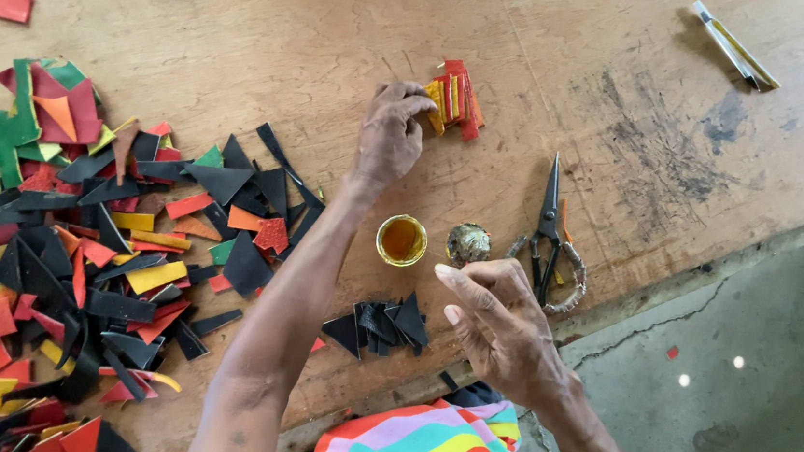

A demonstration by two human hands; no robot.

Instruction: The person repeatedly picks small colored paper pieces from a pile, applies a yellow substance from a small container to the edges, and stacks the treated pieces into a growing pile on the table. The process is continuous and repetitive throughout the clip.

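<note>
Left hand point(388, 138) has its fingers pinching a small stack of red/yellow/orange cut pieces point(456, 98) against the bench point(583, 38), upper centre. Right hand point(500, 327) hovers released, empty, near the glue pot point(402, 240). Pieces look light, thin, floppy; they probably fan apart, so grip across the stack edge.

scrap pile point(79, 256) showing black, red, yellow, green, orange | small bundle point(455, 99) showing red, yellow, orange strips | triangle stack point(382, 323) showing black | little pot point(402, 241) glowing yellow with amber inside | scissors point(549, 231) showing dark grey | garment point(421, 446) showing pink, teal, yellow, red, lilac stripes | table point(574, 37) showing worn brown
</note>
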